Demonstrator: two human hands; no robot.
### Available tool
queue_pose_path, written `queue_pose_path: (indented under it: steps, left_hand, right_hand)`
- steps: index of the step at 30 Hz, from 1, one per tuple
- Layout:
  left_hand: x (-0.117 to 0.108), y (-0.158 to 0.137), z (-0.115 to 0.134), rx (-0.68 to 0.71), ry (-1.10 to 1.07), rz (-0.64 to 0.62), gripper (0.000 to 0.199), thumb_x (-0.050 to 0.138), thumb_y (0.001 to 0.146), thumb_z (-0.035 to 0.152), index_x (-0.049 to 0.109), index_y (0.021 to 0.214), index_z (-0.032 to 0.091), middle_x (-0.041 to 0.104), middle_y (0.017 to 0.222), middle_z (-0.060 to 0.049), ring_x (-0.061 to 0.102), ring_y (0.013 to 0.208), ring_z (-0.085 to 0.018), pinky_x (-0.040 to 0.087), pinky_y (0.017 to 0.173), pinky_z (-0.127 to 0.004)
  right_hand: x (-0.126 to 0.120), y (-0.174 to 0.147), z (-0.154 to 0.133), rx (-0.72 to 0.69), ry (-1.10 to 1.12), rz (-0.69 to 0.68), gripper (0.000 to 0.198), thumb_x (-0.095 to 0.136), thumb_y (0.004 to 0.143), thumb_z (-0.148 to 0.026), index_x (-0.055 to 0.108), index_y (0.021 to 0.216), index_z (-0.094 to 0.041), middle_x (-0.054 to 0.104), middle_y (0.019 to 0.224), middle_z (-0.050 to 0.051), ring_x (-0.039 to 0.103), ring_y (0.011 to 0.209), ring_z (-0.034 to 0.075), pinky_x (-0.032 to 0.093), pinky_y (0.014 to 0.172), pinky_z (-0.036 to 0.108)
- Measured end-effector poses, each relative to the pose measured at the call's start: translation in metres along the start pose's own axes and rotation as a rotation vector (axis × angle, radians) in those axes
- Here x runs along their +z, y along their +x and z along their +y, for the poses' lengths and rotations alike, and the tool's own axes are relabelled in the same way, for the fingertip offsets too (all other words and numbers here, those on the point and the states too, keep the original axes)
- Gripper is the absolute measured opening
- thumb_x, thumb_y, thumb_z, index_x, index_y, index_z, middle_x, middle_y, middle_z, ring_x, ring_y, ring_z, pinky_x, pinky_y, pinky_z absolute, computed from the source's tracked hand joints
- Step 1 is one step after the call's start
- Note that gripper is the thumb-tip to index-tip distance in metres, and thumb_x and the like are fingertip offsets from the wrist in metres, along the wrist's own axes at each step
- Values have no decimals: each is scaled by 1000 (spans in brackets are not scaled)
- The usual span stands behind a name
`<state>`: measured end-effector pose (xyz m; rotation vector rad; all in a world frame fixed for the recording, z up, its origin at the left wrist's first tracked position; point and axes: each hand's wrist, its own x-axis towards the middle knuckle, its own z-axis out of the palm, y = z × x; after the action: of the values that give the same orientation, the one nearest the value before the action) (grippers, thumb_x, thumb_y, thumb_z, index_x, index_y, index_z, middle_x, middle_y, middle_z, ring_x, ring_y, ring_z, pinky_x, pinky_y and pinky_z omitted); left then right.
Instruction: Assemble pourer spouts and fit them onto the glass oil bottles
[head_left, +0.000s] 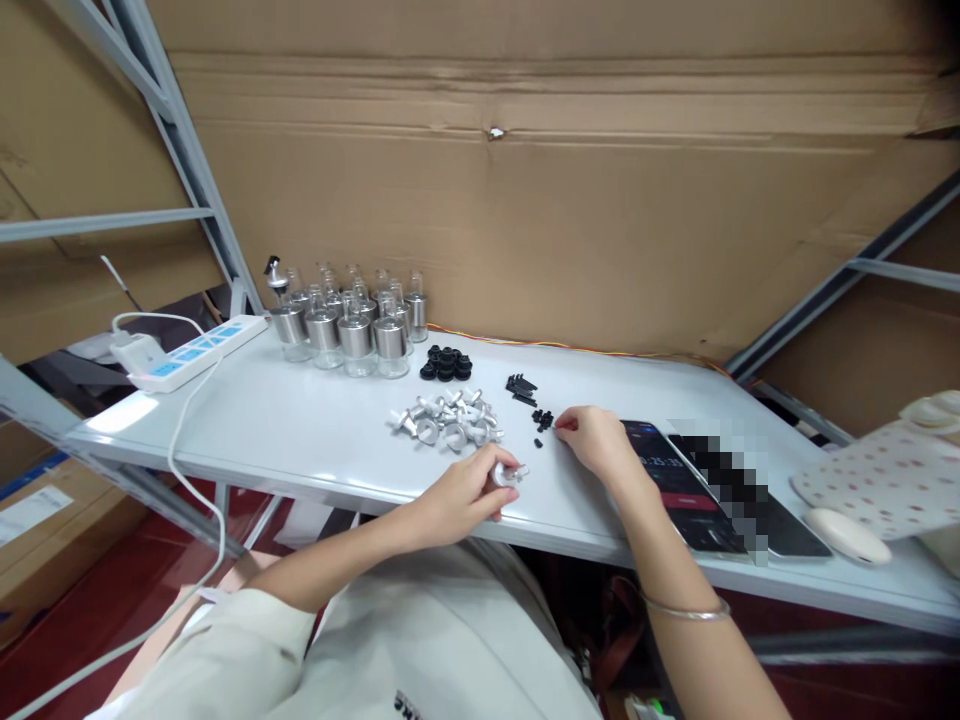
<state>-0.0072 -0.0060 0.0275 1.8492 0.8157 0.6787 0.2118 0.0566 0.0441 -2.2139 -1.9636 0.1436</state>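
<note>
Holding a silver part [508, 476] over the table's near edge, your left hand [469, 492] has its thumb and fingers closed around the wide end, with the narrow tip pointing right. Your right hand [594, 438] is lowered to the table [360, 425], thumb and forefinger brought close together just beside a little cluster of black bits [543, 417]; you cannot tell from this view whether anything is pinched between them. One more bit lies slightly apart, nearer to you. Behind the cluster you have some black strips [521, 387] lying roughly side by side.

To the left, beyond your left hand, more silver parts lie in a loose pile [448, 420], tipped at various angles. Black caps [445, 364] are bunched behind that pile. Glass bottles with metal sleeves [356, 338] stand upright in a group at the back left, and the leftmost carries a dark-tipped spout [275, 275]. Farther left is a power strip [202, 355] with a charger [140, 353] plugged in.

Beside your right forearm, which wears a bangle [688, 610], lies a lit phone [686, 485]. A dark slab, partly pixelated, a pale rounded object [847, 535] and a spotted bag [889, 475] are farther right.
</note>
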Motion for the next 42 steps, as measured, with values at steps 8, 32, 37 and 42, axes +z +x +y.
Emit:
queue_pose_path:
  steps: [8, 32, 37, 42]
  left_hand:
    - [0, 0, 1, -8, -14, 8, 20, 48, 87, 22, 45, 106, 19, 52, 68, 5, 57, 62, -14, 42, 68, -28]
    - [1, 0, -2, 42, 31, 19, 19, 48, 87, 20, 46, 105, 20, 53, 72, 4, 57, 62, -13, 42, 68, -27]
    - [1, 0, -4, 45, 30, 16, 19, 48, 87, 22, 45, 105, 20, 54, 77, 3, 57, 63, -12, 42, 69, -27]
    - [1, 0, -3, 43, 25, 17, 18, 48, 87, 21, 46, 105, 20, 53, 79, 2, 57, 64, -12, 43, 69, -27]
  right_hand:
    - [-6, -18, -15, -131, 76, -1, 20, 54, 86, -18, 72, 94, -16, 74, 90, 8, 67, 84, 21, 45, 75, 25]
    - [-15, -5, -9, -88, 49, 13, 18, 55, 81, -10, 71, 88, -15, 73, 86, 11, 66, 82, 22, 43, 72, 26]
    - [-7, 3, -1, -65, 27, -21, 22, 56, 77, -5, 73, 86, -16, 73, 89, 12, 66, 89, 24, 43, 77, 27]
    - [1, 6, -1, -34, 8, -64, 31, 55, 75, -4, 68, 100, -15, 71, 92, 12, 66, 89, 24, 44, 76, 28]
